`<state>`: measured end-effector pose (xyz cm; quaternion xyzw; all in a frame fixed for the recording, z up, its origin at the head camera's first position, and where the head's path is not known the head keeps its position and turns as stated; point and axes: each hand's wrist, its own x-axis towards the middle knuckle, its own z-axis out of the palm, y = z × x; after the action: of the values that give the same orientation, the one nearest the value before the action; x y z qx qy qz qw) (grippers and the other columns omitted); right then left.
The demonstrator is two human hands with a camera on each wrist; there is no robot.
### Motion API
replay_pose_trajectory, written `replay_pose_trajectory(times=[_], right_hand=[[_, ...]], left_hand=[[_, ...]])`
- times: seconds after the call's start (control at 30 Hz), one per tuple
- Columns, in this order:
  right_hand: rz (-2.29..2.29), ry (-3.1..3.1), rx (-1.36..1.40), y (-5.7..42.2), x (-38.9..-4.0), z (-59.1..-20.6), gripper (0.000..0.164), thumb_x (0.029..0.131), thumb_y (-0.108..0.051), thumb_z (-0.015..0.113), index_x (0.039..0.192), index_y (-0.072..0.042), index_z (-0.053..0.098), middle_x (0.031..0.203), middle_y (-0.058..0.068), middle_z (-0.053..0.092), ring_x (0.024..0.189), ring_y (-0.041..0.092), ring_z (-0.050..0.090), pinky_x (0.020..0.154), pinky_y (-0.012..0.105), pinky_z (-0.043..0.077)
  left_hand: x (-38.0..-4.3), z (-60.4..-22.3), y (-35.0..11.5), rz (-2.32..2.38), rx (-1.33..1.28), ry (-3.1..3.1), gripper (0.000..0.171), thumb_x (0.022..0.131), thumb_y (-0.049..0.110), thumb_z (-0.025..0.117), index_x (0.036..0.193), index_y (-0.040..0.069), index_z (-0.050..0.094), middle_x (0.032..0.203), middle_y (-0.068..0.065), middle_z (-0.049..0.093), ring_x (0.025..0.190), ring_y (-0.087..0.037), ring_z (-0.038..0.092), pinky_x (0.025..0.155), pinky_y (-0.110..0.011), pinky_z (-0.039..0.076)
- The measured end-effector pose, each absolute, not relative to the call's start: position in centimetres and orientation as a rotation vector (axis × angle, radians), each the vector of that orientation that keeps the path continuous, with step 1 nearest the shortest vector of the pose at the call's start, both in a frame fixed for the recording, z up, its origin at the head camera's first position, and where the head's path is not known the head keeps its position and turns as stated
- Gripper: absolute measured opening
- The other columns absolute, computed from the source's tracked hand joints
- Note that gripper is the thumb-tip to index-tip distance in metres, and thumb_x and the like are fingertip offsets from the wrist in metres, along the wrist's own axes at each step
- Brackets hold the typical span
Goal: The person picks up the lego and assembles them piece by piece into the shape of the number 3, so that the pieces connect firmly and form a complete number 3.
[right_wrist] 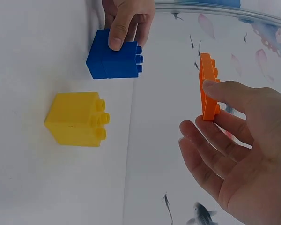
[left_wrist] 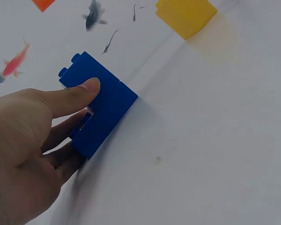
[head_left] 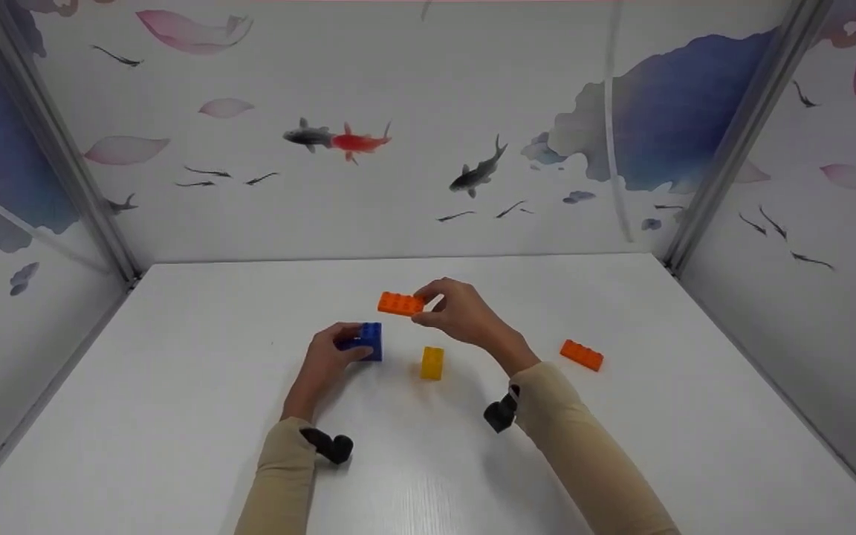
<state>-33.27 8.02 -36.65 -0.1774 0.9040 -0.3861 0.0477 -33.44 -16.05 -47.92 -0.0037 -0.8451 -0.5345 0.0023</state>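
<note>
Beige sleeves are extending inward from the near edge. I am observing the left hand gripping a stepped blue brick stack on the white tabletop. The right hand is pinching a thin orange studded brick above the tabletop. One yellow brick is standing just right of the stack; a second orange brick is lying farther right.
</note>
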Motion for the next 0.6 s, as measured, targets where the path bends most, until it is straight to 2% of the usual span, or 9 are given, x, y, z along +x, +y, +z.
replay_pose_trajectory(times=[0.6], right_hand=[[-1.147, 2.714, -0.587, 5.8, -34.4, -37.3, 0.035, 0.095, -0.017, 0.070, 0.129, -0.013, 0.066, 0.129, 0.007, 0.062, 0.101, 0.021, 0.064, 0.094, 0.034, 0.058]], left_hand=[[-33.6, -47.9, -15.9, -1.719, 0.035, -2.635, 0.049, 0.090, 0.018, 0.076, 0.133, 0.015, 0.054, 0.135, -0.012, 0.061, 0.130, -0.030, 0.054, 0.117, -0.051, 0.039]])
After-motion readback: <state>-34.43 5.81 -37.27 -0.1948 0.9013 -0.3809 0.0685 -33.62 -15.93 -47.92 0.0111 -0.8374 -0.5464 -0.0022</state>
